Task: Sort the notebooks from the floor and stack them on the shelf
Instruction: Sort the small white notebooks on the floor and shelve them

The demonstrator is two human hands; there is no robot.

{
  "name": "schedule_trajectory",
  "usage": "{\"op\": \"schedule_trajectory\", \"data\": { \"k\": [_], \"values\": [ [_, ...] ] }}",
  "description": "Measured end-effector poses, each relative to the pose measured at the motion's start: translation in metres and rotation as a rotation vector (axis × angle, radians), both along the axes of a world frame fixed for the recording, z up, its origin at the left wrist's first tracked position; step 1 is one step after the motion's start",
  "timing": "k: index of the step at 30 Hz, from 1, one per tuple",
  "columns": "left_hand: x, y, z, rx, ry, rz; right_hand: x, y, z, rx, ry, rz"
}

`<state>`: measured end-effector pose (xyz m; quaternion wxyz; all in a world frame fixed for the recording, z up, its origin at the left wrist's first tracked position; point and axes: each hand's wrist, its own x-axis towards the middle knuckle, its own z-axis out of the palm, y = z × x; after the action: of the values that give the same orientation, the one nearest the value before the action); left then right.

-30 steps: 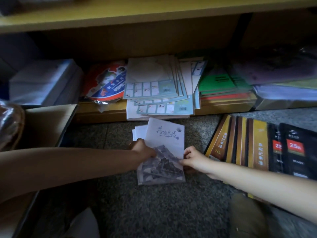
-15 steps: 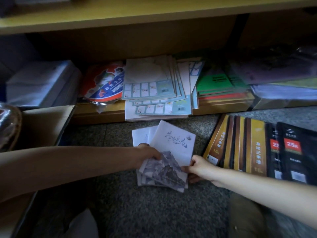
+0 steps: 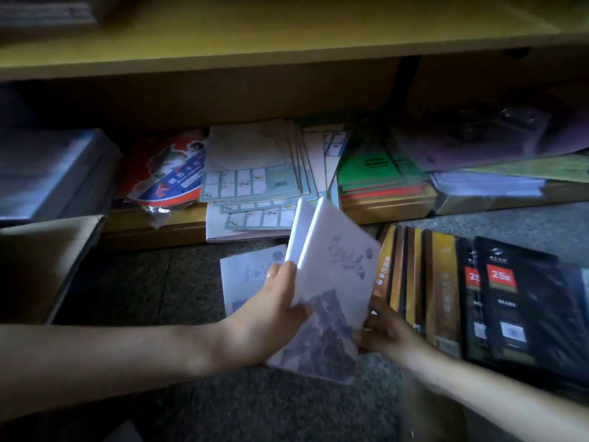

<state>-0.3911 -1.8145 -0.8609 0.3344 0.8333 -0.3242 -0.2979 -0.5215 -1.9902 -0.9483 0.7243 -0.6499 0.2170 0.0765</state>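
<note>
A small bundle of white notebooks with a mountain picture is lifted off the grey floor and tilted. My left hand grips its left edge, thumb on the cover. My right hand holds its lower right edge. One more white notebook lies flat on the floor behind my left hand. The low yellow shelf beyond holds a fanned pile of pale notebooks and green and red ones.
A row of gold and black notebooks lies on the floor at the right. A cardboard box flap stands at the left. A red and blue packet and wrapped stacks sit on the shelf.
Both hands have lifted the mountain notebooks off the floor and tilted them up toward the shelf. One white notebook stayed on the floor. The camera has moved closer.
</note>
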Motion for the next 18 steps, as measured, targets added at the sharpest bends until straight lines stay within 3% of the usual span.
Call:
{"op": "schedule_trajectory", "data": {
  "k": [6, 11, 15, 18],
  "values": [
    [0.018, 0.004, 0.071, -0.360, -0.336, -0.118, 0.048, -0.010, 0.064, -0.093, -0.335, -0.188],
    [0.058, 0.008, 0.113, -0.607, -0.413, 0.134, 0.106, 0.002, 0.129, -0.136, -0.587, -0.237],
    [0.095, 0.018, 0.148, -0.853, -0.276, 0.351, 0.147, 0.017, 0.182, -0.122, -0.613, -0.064],
    [0.125, 0.033, 0.168, -0.930, -0.294, 0.424, 0.181, 0.030, 0.214, -0.001, -0.537, 0.112]
  ]
}}
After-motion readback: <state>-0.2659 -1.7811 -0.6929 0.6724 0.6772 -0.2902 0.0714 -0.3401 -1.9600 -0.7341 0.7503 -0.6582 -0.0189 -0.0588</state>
